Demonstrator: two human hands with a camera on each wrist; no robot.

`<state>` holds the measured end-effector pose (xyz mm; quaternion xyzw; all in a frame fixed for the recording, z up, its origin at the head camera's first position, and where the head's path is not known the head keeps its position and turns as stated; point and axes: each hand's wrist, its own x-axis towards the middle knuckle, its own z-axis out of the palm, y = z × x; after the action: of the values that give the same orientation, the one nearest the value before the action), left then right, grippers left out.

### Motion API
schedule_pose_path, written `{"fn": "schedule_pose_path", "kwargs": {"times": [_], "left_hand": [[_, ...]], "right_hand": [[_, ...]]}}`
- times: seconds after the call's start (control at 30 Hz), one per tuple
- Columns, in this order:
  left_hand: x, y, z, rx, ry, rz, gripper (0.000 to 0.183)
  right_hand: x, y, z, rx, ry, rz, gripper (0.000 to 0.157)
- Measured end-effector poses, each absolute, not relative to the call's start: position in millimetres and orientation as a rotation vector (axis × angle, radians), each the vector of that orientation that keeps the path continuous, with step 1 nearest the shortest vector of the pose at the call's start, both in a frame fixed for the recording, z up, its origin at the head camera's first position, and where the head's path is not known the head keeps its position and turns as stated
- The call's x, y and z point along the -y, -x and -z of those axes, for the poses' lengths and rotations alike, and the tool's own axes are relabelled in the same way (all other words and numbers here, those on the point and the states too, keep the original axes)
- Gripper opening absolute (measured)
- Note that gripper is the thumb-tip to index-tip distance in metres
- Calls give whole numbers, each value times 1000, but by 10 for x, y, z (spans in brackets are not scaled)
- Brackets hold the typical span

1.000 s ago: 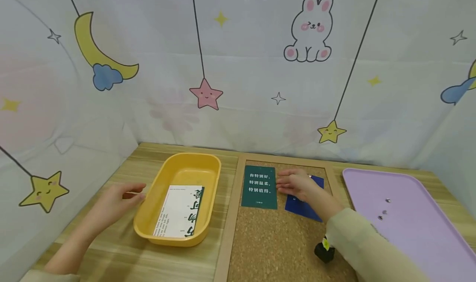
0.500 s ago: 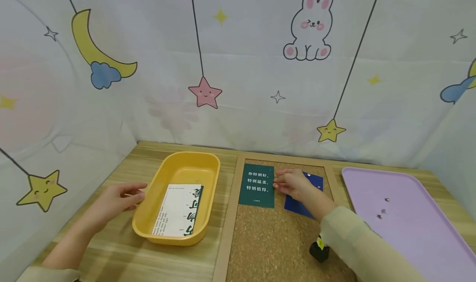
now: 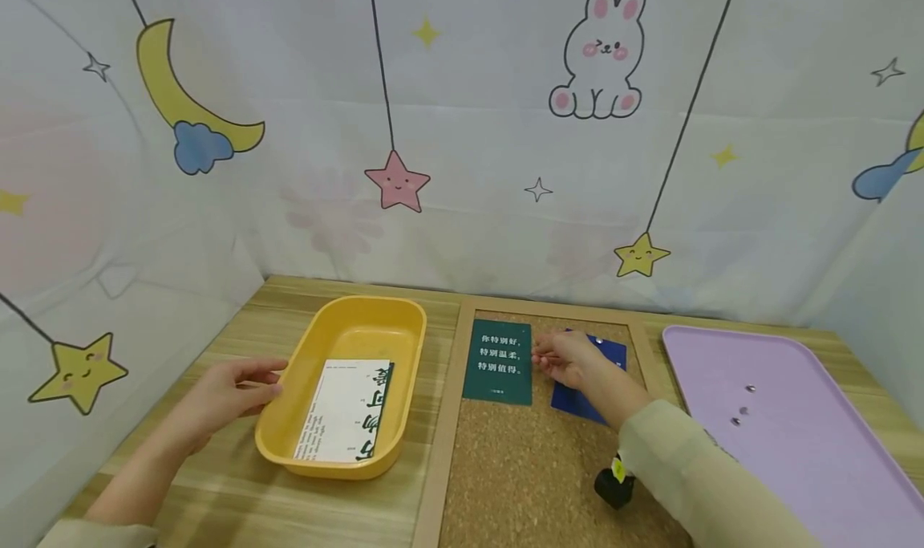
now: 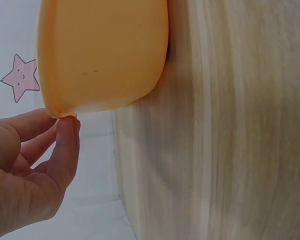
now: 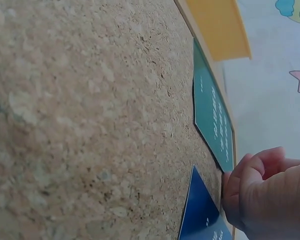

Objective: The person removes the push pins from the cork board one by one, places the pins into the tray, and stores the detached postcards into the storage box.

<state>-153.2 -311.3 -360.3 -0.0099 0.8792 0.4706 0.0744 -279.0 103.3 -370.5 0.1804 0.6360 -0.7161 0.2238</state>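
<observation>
My left hand is at the left rim of a yellow plastic bin. In the left wrist view its fingertips touch that rim, fingers loosely bent. White printed cards lie in the bin, with dark green characters along one side. My right hand reaches over a cork board. Its bent fingers sit at the right edge of a dark green card with white text; their tips are partly hidden in the right wrist view. A blue card lies tilted beneath that hand, a silver thumbtack near its top.
A lilac tray stands right of the board, with several small silver thumbtacks on it. A black device rides on the right wrist. A patterned white curtain hangs behind the wood-grain table.
The left hand has closed in on the bin's rim. The green card's lower end has shifted slightly left, and the right fingers at its edge are more bent.
</observation>
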Motion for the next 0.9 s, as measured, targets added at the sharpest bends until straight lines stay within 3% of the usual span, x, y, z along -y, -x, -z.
{"fn": "schedule_pose_path", "kwargs": {"times": [0.27, 0.53, 0.73, 0.9], "left_hand": [[3102, 1539, 3601, -2631, 39, -1427, 49], [3094, 1537, 3600, -2634, 36, -1423, 48], [3099, 1543, 3586, -2641, 33, -1413, 48], [3101, 1543, 3586, -2651, 35, -1403, 48]], "right_hand": [[-1018, 2797, 3682, -1713, -561, 2009, 50], [-1004, 2800, 3675, -1792, -479, 1979, 21], [-978, 2808, 3714, -1992, -341, 1860, 49], [-963, 2820, 3732, -2107, -345, 1785, 49]]}}
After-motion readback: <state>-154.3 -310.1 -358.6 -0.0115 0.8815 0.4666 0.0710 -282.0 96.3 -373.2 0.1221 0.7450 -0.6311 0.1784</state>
